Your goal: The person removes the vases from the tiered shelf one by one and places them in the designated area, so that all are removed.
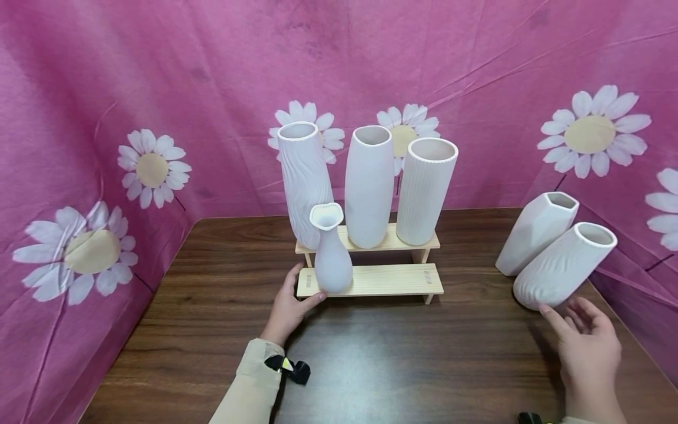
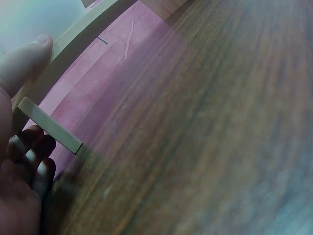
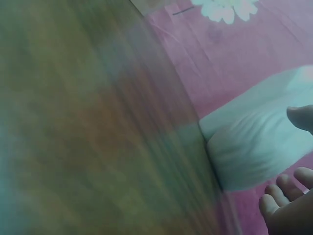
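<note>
Right hand (image 1: 589, 347) relaxed; rippled vase (image 1: 561, 271) — by thumb (image 1: 554, 320)

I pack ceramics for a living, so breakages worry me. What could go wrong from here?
The flared-rim vase stands close to the front edge of the lower shelf; with the left hand holding that shelf's left end, a jolt might tip it off.

The right hand is at the base of the wavy oval vase, close beside the faceted vase; a clumsy grab could knock them together.
</note>
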`<state>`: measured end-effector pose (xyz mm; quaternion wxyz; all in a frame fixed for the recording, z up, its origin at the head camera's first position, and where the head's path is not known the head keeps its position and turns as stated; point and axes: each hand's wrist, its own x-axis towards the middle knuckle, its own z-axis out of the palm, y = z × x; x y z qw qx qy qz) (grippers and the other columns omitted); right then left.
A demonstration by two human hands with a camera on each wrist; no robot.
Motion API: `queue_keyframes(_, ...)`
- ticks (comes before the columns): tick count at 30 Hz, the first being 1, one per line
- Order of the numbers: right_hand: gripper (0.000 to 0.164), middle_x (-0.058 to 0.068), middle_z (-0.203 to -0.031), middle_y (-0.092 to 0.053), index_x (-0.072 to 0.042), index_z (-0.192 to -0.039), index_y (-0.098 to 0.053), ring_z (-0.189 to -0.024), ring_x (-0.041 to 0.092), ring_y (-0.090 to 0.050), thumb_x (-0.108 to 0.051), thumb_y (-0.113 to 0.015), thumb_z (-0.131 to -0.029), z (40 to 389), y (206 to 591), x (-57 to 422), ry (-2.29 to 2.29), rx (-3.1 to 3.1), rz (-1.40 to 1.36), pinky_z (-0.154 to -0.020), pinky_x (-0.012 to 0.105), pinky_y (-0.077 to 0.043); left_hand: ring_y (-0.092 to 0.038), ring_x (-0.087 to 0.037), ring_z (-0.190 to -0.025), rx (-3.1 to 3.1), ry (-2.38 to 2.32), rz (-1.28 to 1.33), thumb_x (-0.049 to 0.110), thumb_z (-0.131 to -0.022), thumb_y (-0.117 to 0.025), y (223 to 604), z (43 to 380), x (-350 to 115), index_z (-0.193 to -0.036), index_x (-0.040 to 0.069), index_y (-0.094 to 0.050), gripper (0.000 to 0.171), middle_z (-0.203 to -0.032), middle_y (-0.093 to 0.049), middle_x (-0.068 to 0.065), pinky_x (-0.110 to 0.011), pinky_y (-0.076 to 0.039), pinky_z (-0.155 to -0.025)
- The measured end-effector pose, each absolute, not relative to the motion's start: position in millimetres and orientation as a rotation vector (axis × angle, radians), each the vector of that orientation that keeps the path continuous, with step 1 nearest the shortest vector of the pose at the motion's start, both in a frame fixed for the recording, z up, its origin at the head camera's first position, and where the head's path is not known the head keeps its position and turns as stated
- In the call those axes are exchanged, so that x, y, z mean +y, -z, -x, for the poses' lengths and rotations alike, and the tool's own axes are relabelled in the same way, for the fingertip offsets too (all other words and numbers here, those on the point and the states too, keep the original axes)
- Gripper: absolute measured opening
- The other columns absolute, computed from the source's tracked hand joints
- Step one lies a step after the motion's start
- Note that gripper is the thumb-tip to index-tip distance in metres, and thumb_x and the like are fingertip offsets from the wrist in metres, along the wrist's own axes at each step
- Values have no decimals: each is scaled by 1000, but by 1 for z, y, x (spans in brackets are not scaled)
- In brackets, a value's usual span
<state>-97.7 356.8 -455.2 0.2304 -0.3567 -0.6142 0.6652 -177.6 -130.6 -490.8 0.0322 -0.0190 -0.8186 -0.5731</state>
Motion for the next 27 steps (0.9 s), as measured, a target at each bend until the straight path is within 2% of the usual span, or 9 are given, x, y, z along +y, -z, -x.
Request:
queue_keyframes(5,55,-8,-106,-66,-11,-125,-64,-101,4,-62,8,-82,-77,91,449,343,-1876,-1538,858,-83,6,-48,-38,-31,-141,-2516,1773,54,28,-79,-88,489,177,-130,-154,10,-35,94,-154,-42,-14,-52,-28,-116)
queue_keyframes(9,47,-6,-99,-70,-10,-116,-69,-92,3,-67,12,-80,-76,89,447,333,-1899,-1510,769,-76,7,-50,-39,-31,-141,-2513,1777,49,27,-79,-88,488,177,-130,-155,10,-35,94,-154,-43,-14,-51,-28,-116)
queue_keyframes(20,46,-1,-99,-73,-2,-113,-67,-91,5,-70,27,-68,-77,91,443,306,-1955,-1509,491,-79,12,-52,-37,-29,-142,-2504,1802,43,28,-79,-88,490,177,-131,-155,11,-34,95,-156,-41,-12,-51,-26,-118)
queue_keyframes(27,49,-6,-104,-72,-3,-119,-65,-97,2,-67,24,-69,-79,94,439,291,-1916,-1705,422,-85,10,-50,-38,-29,-142,-2507,1800,34,27,-79,-88,491,178,-130,-155,11,-35,94,-155,-42,-12,-51,-27,-117)
